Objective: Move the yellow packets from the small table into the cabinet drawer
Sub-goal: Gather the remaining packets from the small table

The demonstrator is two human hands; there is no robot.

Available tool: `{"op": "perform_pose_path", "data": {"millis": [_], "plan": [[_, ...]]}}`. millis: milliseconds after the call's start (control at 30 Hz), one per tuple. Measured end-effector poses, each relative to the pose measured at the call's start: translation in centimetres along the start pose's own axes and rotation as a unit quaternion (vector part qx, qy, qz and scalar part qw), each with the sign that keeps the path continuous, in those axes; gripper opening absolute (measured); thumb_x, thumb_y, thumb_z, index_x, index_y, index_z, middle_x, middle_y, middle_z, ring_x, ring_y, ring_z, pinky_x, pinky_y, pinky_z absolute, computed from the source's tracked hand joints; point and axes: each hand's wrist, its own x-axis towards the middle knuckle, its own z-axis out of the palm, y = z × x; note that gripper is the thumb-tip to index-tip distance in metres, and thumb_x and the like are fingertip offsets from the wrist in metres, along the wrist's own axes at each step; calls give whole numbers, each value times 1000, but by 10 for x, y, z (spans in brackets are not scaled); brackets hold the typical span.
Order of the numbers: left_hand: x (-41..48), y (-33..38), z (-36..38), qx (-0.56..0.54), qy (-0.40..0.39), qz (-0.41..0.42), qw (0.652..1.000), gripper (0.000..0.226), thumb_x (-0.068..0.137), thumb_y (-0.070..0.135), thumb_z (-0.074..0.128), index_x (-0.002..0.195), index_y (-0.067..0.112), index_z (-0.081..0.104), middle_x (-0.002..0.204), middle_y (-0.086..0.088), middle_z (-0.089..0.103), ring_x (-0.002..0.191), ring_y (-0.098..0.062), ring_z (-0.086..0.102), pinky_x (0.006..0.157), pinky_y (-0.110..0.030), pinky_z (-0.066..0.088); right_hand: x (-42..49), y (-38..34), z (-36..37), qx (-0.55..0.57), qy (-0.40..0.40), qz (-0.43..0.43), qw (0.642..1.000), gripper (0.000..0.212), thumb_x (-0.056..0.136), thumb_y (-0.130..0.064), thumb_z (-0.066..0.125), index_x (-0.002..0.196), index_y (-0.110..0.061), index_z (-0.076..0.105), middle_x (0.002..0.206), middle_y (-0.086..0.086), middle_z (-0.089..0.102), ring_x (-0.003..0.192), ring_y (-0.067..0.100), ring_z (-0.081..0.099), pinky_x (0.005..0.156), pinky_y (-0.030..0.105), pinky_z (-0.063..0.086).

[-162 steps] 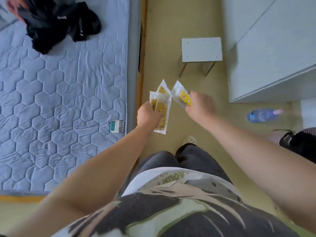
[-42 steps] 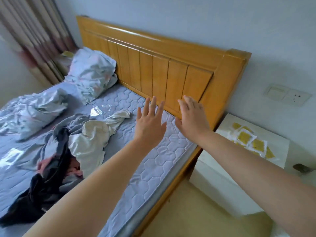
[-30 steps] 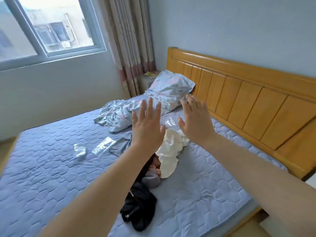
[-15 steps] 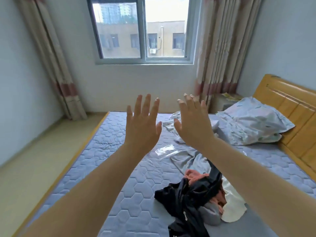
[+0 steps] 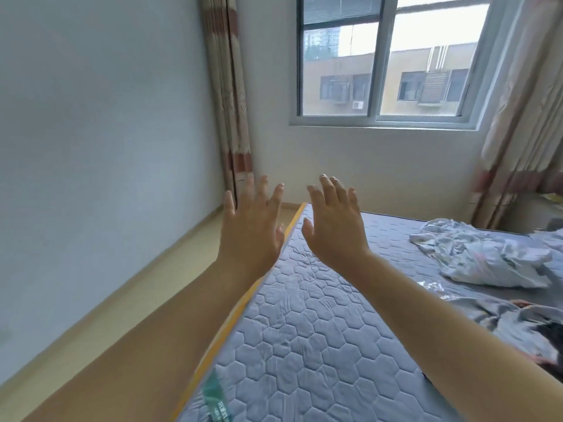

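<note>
No packets are to be seen here, and neither the worktop nor the drawer is in view. Which way they lie from the hands therefore cannot be told, nor their long axis, nor which hand is nearer. The one yellow thing in sight is the trim along the long left edge of the bed (image 5: 304, 330), which is no packet.

The left hand (image 5: 249, 226) and the right hand (image 5: 333, 226) are raised side by side at about one height, close together but not touching. Their backs are turned to the camera and their fingertips point up. The fingers of both are spread and straight, and nothing is held or pinched by either. The left hand is seen against the strip of floor (image 5: 170, 263) between the bed's left edge and the wall (image 5: 91, 132). The right hand is seen against the bed's far left corner.

Crumpled bedding (image 5: 487, 257) lies toward the bed's right side, well apart from both hands. A window (image 5: 426, 71) and a curtain (image 5: 227, 86) stand beyond.

It is judged that the packets must first be brought into view by a turn of the head and body before any reach can be aimed. With both hands free and level, neither is favoured for the pick.
</note>
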Motion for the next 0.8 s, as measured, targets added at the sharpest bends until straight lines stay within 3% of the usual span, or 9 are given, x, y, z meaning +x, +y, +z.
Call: {"op": "perform_pose_path", "data": {"millis": [67, 200, 467, 633, 800], "plan": [[-9, -49, 1, 3, -5, -17, 1000, 69, 82, 29, 60, 144, 9, 37, 149, -17, 36, 139, -38, 31, 102, -62, 33, 16, -47, 15, 15, -8, -3, 1000, 56, 80, -23, 64, 130, -4, 48, 144, 20, 40, 135, 36, 35, 109, 55, 27], [-17, -123, 13, -10, -17, -52, 998, 67, 92, 33, 49, 151, 14, 24, 158, -12, 19, 146, -32, 12, 110, -60, 20, 47, -117, 45, 13, -16, -29, 999, 58, 82, -22, 61, 135, -5, 45, 147, 18, 36, 138, 35, 30, 112, 53, 23], [-10, -277, 72, 20, -20, -58, 998, 68, 96, 37, 41, 154, 18, 10, 161, -10, 6, 148, -31, 1, 114, -56, 13, 134, -232, 142, 37, -22, -50, 998, 60, 78, -19, 65, 132, -3, 46, 143, 18, 39, 134, 36, 35, 109, 54, 27], [48, -400, 131, 63, -41, -24, 997, 69, 95, 37, 43, 153, 16, 13, 160, -12, 10, 147, -33, 4, 112, -58, 15, 225, -296, 222, 59, -3, -34, 998, 61, 82, -21, 62, 136, -3, 41, 147, 18, 34, 137, 36, 30, 112, 53, 23], [131, -494, 190, 72, -64, 14, 995, 68, 97, 37, 38, 154, 17, 4, 161, -10, 2, 147, -31, -4, 114, -55, 9, 322, -333, 295, 71, -6, 20, 997, 62, 84, -20, 58, 140, -6, 36, 150, 16, 29, 140, 34, 24, 115, 51, 18]]}}
